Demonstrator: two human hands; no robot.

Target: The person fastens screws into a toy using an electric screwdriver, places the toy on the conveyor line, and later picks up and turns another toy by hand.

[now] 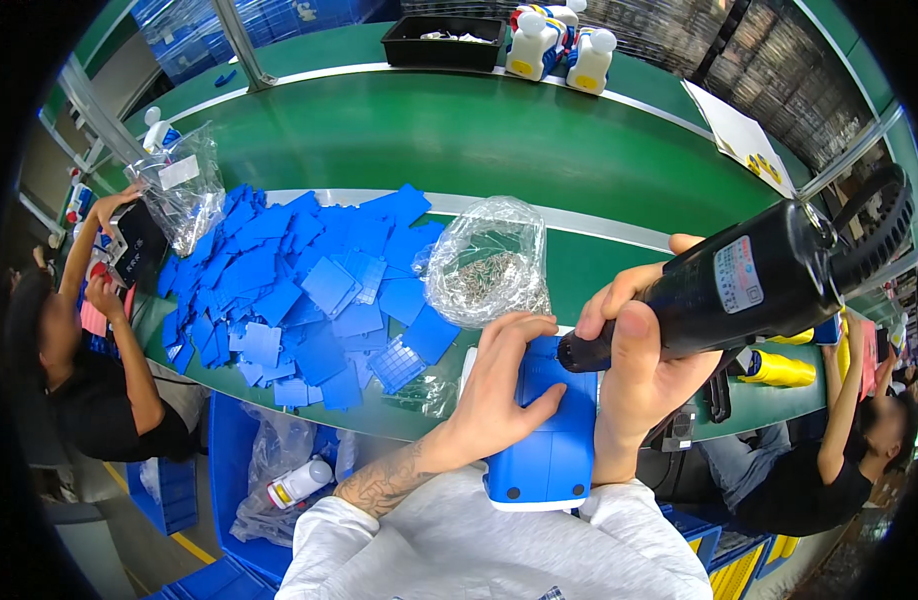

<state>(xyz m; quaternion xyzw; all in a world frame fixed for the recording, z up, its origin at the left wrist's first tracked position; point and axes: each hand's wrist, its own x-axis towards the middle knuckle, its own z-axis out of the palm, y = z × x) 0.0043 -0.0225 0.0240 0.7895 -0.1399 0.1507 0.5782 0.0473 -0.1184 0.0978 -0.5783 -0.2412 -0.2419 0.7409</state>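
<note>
We're likely fastening: right fingers grip black driver, aimed at 1 o'clock on blue housing; left fingers splayed over it. Next likely needs square alignment.

Green workbench, metal posts, grey floor with yellow line.

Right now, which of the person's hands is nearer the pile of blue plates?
Left. The left hand rests on the blue case, right of the pile of blue plates; the right hand, farther right, grips the black power tool.
</note>
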